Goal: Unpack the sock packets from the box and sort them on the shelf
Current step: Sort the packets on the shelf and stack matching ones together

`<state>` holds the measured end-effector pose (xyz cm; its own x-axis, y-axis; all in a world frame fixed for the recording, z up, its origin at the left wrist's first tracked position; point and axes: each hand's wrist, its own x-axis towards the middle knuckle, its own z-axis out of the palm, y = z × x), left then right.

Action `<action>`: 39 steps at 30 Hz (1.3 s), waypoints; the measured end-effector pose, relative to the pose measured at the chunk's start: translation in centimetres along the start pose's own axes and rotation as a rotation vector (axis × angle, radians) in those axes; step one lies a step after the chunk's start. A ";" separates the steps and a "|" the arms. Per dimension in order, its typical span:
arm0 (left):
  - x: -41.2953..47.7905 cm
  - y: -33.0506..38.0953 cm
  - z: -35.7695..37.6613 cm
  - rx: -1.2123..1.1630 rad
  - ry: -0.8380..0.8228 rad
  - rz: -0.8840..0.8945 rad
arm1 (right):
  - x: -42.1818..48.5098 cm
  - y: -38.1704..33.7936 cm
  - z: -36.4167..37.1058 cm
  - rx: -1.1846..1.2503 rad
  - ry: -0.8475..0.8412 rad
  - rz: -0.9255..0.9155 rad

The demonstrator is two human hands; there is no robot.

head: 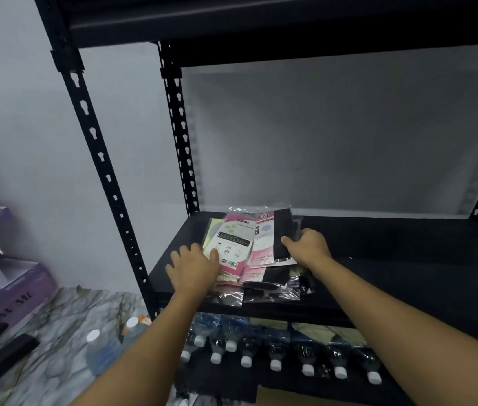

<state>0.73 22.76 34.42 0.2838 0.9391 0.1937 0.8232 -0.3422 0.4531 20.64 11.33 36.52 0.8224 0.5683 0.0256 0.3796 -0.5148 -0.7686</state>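
Several sock packets lie in a loose heap on the left part of the black shelf (393,244). A pink packet (236,238) with a barcode lies on top at the left, and my left hand (193,266) rests on its lower left edge with the thumb on the packet. Beside it is a packet with black socks and a white and pink label (272,235); my right hand (308,244) grips its right edge. More clear packets with black socks (272,285) stick out at the shelf's front edge. The box is not in view.
Black slotted uprights (100,153) stand at the left of the shelf, with another board above. Below the shelf lies a row of shrink-wrapped water bottles (275,350). Loose bottles (100,350) stand on the marbled floor at left, next to a purple box (6,303).
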 end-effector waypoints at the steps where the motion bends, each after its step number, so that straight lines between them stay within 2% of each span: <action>1: -0.2 0.0 -0.1 -0.021 0.001 -0.004 | -0.4 0.2 -0.2 -0.002 0.000 -0.008; 7: -2.5 0.2 -1.4 -0.145 0.054 0.049 | -3.9 1.5 -2.3 -0.103 0.013 -0.063; 13: -5.9 0.6 -2.9 -0.224 0.098 0.141 | -7.5 2.9 -5.0 -0.072 0.034 -0.162; 18: -9.9 1.4 -3.8 -0.269 0.064 0.245 | -11.2 3.5 -7.0 -0.024 0.019 -0.226; 25: -14.6 3.1 -3.1 -0.390 -0.070 0.393 | -15.1 5.0 -8.3 0.005 -0.001 -0.326; 39: -17.9 5.5 -2.2 -0.474 -0.140 0.357 | -17.1 8.0 -13.3 0.069 0.008 -0.327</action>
<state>-0.91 4.04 35.36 0.5902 0.7479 0.3039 0.3655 -0.5832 0.7255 15.24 -11.09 38.41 0.6651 0.6910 0.2832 0.5946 -0.2607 -0.7606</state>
